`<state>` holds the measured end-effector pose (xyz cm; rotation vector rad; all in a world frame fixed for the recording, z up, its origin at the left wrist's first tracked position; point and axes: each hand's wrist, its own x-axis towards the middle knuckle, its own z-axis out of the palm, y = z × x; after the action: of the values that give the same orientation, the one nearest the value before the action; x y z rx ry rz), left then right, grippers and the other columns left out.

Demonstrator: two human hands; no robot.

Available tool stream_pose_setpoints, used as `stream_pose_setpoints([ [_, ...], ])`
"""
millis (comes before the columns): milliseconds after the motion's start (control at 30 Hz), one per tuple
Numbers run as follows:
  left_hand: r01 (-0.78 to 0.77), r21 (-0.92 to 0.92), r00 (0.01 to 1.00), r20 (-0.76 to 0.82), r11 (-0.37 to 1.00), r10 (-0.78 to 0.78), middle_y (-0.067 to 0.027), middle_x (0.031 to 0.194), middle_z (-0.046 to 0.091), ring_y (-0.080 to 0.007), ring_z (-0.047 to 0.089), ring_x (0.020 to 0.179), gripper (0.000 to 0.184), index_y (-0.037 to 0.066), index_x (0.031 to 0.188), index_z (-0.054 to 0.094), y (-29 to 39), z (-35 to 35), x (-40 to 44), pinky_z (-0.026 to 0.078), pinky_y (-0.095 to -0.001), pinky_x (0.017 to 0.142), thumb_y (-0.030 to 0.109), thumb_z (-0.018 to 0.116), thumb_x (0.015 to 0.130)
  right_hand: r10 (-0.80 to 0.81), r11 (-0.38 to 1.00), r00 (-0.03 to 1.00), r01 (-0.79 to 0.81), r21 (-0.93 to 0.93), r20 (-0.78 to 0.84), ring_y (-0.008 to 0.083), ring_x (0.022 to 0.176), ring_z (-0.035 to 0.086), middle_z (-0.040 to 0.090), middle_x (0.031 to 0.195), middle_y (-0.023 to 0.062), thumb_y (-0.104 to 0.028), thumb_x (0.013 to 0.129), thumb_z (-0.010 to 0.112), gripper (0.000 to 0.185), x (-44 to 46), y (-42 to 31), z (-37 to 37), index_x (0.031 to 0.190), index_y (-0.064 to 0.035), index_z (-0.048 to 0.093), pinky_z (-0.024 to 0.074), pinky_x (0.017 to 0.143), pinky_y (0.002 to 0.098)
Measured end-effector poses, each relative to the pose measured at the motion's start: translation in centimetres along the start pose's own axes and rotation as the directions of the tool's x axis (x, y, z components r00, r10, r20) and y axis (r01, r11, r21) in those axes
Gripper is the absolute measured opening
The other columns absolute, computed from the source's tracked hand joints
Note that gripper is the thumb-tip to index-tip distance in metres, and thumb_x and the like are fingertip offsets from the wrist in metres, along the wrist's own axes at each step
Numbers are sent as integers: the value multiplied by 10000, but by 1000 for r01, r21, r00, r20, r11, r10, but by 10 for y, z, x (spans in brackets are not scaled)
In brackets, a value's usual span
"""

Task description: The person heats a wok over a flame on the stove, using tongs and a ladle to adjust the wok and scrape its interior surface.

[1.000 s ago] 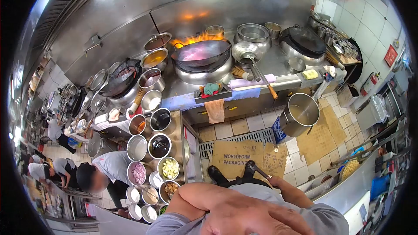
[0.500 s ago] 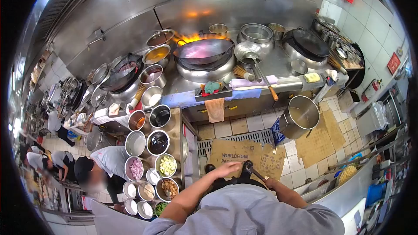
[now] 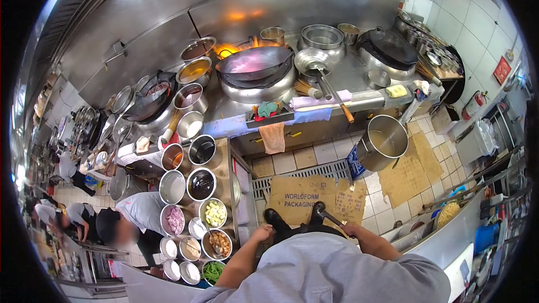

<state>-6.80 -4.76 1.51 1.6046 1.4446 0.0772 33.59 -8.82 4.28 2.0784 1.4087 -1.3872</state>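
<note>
Leftmost among the nearer containers, chopped purple onion (image 3: 175,220) is held in a steel bowl (image 3: 162,220); orange liquid (image 3: 193,70) is contained in a steel pot (image 3: 202,82), dark liquid (image 3: 202,184) in a wide basin (image 3: 187,184). Pale green cubes (image 3: 215,213) and brown chunks (image 3: 219,244) are bowled separately. The wok (image 3: 275,57) is set over flames (image 3: 225,50) — heating, with a pause in handwork, seems the step in hand. The left hand (image 3: 263,233) is curled narrow; whether anything is held cannot be told. A long-handled tool (image 3: 332,220) is gripped low before the body by the right hand (image 3: 352,230) — lifting it would call for clearance past the right shoe (image 3: 316,213). Cloudy liquid (image 3: 387,137) is held in the stockpot (image 3: 370,157).
</note>
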Motion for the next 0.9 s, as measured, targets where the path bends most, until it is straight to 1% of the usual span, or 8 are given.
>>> stream_pose_setpoints([
  [67,276,-183,959,122,944,-257,-147,900,560,-236,538,842,278,110,971,541,-2,-2,1,413,-319,735,255,446,753,28,1000,999,-27,-12,38,216,407,497,489,491,124,-440,798,348,534,1,-1,-3,640,40,518,398,384,330],
  [167,135,54,989,54,989,-138,-138,904,563,-237,538,846,281,122,991,532,5,-2,-11,414,-323,735,263,446,764,54,997,998,-52,-59,37,215,409,500,490,486,131,-442,795,356,539,4,-3,-5,608,36,521,400,390,332],
  [300,126,-37,987,108,991,-121,-118,935,557,-250,526,876,281,148,1005,527,4,6,-19,408,-320,755,277,436,774,5,998,999,-2,-69,48,273,434,505,504,522,166,-433,805,321,553,-1,-9,-13,659,52,540,406,441,376],
  [367,102,144,986,116,984,-120,-103,950,553,-259,519,888,275,164,996,535,0,10,-20,404,-320,770,285,419,779,43,998,997,-41,-39,57,273,437,506,503,516,164,-433,807,315,555,0,-9,-13,648,49,540,405,450,376],
  [467,11,136,996,86,991,-23,-100,950,554,-259,522,880,283,164,985,542,-10,15,-19,407,-320,767,307,420,773,30,998,997,-26,-55,70,230,369,474,475,455,132,-429,792,365,534,3,-8,-11,572,34,516,382,386,347],
  [667,143,41,981,123,989,-147,-98,959,551,-249,516,893,275,169,966,555,-6,12,-17,401,-314,777,295,424,760,32,999,998,-31,-29,51,230,364,471,474,459,141,-410,794,356,517,-2,-8,-13,605,45,513,374,369,343],
  [733,161,39,979,119,986,-164,-98,956,551,-249,517,892,271,171,962,557,-10,13,-13,401,-314,778,288,420,761,-164,976,986,164,-145,8,225,353,461,464,453,132,-409,793,359,504,-8,-7,-15,622,41,507,365,354,341],
  [900,172,56,980,90,983,-177,-97,940,557,-249,522,878,260,178,958,559,-23,21,-2,405,-319,770,276,419,763,-115,986,993,114,-120,3,216,346,452,463,455,127,-416,799,346,501,5,0,-7,648,35,503,361,350,337],
])
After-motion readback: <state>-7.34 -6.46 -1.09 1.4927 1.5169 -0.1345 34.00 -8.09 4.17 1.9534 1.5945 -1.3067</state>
